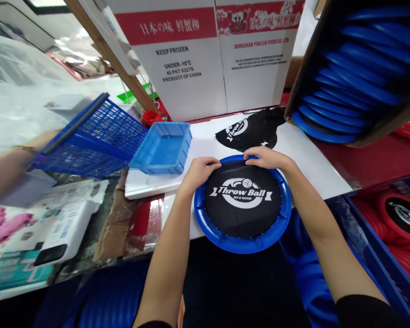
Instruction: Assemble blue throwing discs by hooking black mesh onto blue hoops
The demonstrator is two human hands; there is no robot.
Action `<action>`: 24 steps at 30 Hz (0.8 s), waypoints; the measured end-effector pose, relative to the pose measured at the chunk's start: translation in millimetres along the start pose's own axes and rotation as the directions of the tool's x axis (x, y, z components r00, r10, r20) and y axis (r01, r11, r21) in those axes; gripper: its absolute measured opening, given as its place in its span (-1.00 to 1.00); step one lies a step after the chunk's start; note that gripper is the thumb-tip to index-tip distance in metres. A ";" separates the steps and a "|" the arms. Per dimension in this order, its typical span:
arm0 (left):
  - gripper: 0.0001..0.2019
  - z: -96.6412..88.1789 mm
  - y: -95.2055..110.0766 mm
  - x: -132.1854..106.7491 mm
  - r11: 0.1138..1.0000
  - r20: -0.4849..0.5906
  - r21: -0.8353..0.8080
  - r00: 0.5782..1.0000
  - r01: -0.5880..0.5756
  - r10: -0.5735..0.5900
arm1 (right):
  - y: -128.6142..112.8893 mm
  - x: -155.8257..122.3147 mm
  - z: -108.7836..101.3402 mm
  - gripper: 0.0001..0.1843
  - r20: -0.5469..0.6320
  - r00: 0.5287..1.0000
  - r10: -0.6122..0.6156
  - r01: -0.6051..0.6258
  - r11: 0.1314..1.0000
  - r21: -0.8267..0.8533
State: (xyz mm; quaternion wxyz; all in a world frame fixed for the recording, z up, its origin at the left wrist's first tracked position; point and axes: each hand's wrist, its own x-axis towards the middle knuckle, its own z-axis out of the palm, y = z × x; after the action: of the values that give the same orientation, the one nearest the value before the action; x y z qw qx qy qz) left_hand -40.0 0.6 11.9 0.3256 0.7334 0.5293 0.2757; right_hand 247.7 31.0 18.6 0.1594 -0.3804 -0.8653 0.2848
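Note:
A blue plastic ring (208, 228) with a black mesh net (242, 200) printed "Throw Ball" lies at the white board's near edge. My left hand (200, 171) grips the net's far left edge, fingers curled over the rim. My right hand (264, 158) pinches the net's far edge at the top of the ring. Just behind lies a loose pile of black printed nets (256, 130).
A small blue tray (162, 148) and a tilted blue basket (95, 136) sit to the left, where another person's arm (3, 168) reaches in. A cardboard box of blue rings (348, 73) stands at right, red rings (396, 214) in a bin below it. White cartons (191, 77) stand behind.

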 end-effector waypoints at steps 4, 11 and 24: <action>-0.79 2.8 -2.1 1.7 1.000 0.006 0.029 1.000 0.011 -0.011 | 0.6 2.2 2.7 -0.84 -0.010 1.000 0.024 -0.024 1.000 0.000; -0.72 6.1 -3.8 5.1 0.994 0.039 0.101 0.998 0.052 -0.056 | -3.4 3.0 4.2 -0.84 -0.022 0.996 0.084 -0.085 0.994 -0.062; -0.77 13.6 -3.1 7.1 0.977 0.002 -0.064 0.979 0.204 -0.204 | 3.1 23.6 22.6 -0.82 -0.113 0.935 0.337 -0.313 0.931 0.186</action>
State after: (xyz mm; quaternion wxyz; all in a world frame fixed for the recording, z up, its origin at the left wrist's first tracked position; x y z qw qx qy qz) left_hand -29.6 5.5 1.2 0.3742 0.6638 0.5935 0.2591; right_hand 222.8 42.0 0.3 0.2025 -0.5233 -0.7500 0.3502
